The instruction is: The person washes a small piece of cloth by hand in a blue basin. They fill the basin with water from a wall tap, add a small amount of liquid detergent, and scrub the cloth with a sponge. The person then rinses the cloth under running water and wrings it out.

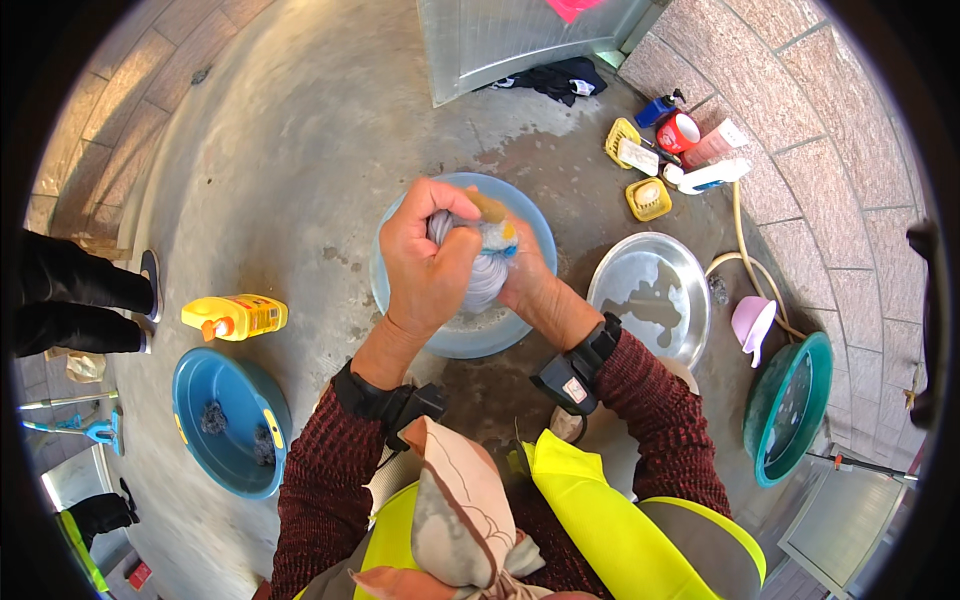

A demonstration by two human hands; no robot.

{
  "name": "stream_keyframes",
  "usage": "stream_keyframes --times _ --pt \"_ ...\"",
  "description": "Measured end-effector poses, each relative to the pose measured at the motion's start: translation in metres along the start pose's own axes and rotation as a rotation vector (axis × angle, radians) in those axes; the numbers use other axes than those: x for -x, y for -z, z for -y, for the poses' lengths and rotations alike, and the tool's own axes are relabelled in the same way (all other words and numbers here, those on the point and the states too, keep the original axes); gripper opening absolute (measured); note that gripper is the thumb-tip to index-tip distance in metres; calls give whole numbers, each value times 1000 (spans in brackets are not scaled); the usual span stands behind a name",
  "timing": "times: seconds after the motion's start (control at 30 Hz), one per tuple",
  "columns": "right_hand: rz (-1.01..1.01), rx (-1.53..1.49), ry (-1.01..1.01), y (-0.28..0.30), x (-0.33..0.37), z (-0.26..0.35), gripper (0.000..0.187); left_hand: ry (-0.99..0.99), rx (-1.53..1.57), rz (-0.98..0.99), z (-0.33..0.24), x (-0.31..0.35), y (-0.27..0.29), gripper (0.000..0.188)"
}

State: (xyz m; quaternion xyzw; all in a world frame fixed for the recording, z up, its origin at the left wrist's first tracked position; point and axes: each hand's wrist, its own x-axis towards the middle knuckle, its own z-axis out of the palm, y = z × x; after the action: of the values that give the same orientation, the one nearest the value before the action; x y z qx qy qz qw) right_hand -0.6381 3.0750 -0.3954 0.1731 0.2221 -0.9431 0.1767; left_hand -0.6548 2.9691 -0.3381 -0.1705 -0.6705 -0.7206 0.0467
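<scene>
Over a round pale-blue basin [540,225], both hands grip one bundled grey ribbed cloth [482,280] with small blue and yellow patches. My left hand [425,250] is closed around its left side, thumb and forefinger near the top. From the right, my right hand [530,270] is closed on the same cloth, its fingers partly hidden behind it. A yellowish-brown patch shows at the top between the hands; I cannot make out what it is. The cloth hides most of the basin's inside.
Right of the basin lies a wide metal bowl [697,270] holding a little water. Farther right are a pink dipper [754,322], a hose [742,225] and a green basin [822,400]. At left sit a yellow jug [250,316] and a blue tub [230,475]; a person's legs [85,295] stand beyond.
</scene>
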Motion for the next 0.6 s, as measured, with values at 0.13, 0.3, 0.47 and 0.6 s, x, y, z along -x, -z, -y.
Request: stream_keyframes --times 0.13,0.3,0.47,0.6 --pt "74 19 -85 10 -2 2 31 -9 -76 80 -4 6 0 16" --pt "36 161 -77 13 -5 6 29 2 -64 -17 -4 6 -6 15" --pt "-58 74 63 -10 5 4 38 76 107 -258 2 -7 -3 17" --pt "-41 169 274 -26 11 2 42 7 30 -278 3 -10 1 21"
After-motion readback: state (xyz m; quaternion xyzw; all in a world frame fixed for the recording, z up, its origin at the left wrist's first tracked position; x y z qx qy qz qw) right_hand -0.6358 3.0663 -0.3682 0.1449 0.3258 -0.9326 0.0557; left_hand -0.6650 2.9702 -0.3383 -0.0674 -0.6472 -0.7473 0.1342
